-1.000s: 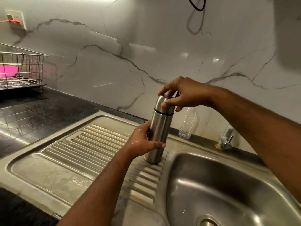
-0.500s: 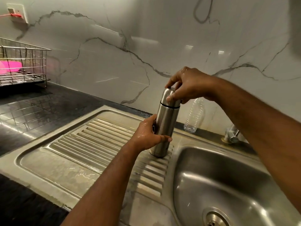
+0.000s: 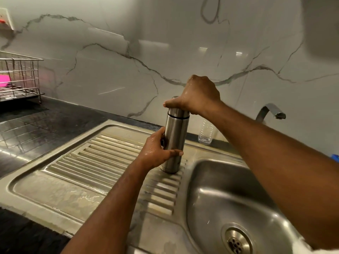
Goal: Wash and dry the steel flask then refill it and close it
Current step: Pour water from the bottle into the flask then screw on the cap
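The steel flask (image 3: 175,138) stands upright on the ribbed drainboard (image 3: 102,158), close to the basin's left edge. My left hand (image 3: 156,152) grips the flask's body from the left, thumb across the front. My right hand (image 3: 198,95) covers the cap (image 3: 177,113) from above, fingers curled round its top. Both hands are wet. The cap sits on the flask with a dark seam below it.
The sink basin (image 3: 216,189) with its drain (image 3: 236,243) lies to the right. A tap (image 3: 271,110) stands behind it, and a clear plastic bottle (image 3: 206,132) by the marble wall. A wire dish rack (image 3: 20,79) with something pink sits far left on the black counter (image 3: 36,125).
My right hand has turned over the cap, its wrist swinging round so the back of the hand faces me. The flask and left hand have stayed in place.
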Demonstrator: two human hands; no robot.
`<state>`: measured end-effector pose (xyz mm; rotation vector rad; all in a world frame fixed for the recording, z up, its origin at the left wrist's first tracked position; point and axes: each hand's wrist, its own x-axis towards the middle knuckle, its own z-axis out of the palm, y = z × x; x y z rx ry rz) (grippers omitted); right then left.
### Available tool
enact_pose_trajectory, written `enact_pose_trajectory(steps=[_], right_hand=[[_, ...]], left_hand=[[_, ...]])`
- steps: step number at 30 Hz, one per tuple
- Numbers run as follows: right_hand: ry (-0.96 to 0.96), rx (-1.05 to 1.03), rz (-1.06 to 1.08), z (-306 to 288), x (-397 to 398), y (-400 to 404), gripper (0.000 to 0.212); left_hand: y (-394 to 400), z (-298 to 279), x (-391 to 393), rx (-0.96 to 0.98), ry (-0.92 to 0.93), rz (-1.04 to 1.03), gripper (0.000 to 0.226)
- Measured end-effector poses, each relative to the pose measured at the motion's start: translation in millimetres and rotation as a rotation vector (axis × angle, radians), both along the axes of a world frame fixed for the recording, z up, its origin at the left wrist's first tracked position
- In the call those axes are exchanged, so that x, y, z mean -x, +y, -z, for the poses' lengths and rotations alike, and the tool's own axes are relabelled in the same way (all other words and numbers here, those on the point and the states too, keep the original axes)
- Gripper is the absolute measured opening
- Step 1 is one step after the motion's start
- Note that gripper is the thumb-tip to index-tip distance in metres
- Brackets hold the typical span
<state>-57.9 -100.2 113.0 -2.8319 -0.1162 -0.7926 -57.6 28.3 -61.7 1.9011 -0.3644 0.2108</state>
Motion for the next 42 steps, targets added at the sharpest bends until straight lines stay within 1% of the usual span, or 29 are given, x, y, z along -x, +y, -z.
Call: enact_pose_trajectory(steps=[7,10,12,13,16,17,19,20,22,24,27,32,34,38,40,42], right_hand=[[-0.064,-0.019,0.109,3,9,11,0.064],[0.033,-0.076,0.055,6,16,4,0.072],[0.141,-0.209,-0.033,11,25,-10,0.076],[0.180,-0.314,-0.092,16,30,-18,0.072],[0.247,-0.631,-0.265,44,35,-48,0.046],[0.284,-0.711,-0.305,57,34,-55,0.046],[0.368,-0.801,-0.348,86,30,-62,0.057],[0.386,-0.797,-0.356,99,28,-61,0.064],[0.360,-0.762,-0.373,120,26,-51,0.073],[0.301,-0.758,-0.377,131,24,-39,0.077],[0.240,-0.806,-0.358,140,20,-31,0.075],[0.222,-0.890,-0.401,145,4,-36,0.072],[0.222,-0.889,-0.407,145,-3,-34,0.073],[0.197,-0.850,-0.441,131,-19,-28,0.070],[0.168,-0.820,-0.462,122,-35,-28,0.066],[0.148,-0.804,-0.450,118,-51,-26,0.068]], left_hand=[[-3,1,2,-0.004,0.011,-0.035,0.079],[1,0,2,-0.002,0.019,-0.027,0.084],[6,-3,1,-0.012,0.039,0.000,0.084],[10,-5,0,-0.007,0.063,0.022,0.083],[28,-7,-4,0.086,0.175,0.101,0.078],[33,-6,-6,0.116,0.204,0.119,0.074],[42,-1,-8,0.119,0.243,0.136,0.065],[43,3,-8,0.097,0.258,0.141,0.062],[40,8,-7,0.045,0.269,0.138,0.060],[35,11,-6,0.000,0.250,0.116,0.061],[29,13,-6,-0.036,0.177,0.067,0.061],[28,13,-12,-0.043,0.081,0.033,0.062],[25,14,-13,-0.046,0.037,0.006,0.060],[20,10,-19,-0.007,-0.008,-0.058,0.066],[17,3,-36,-0.027,-0.056,-0.070,0.063],[14,-3,-55,-0.047,-0.062,-0.084,0.061]])
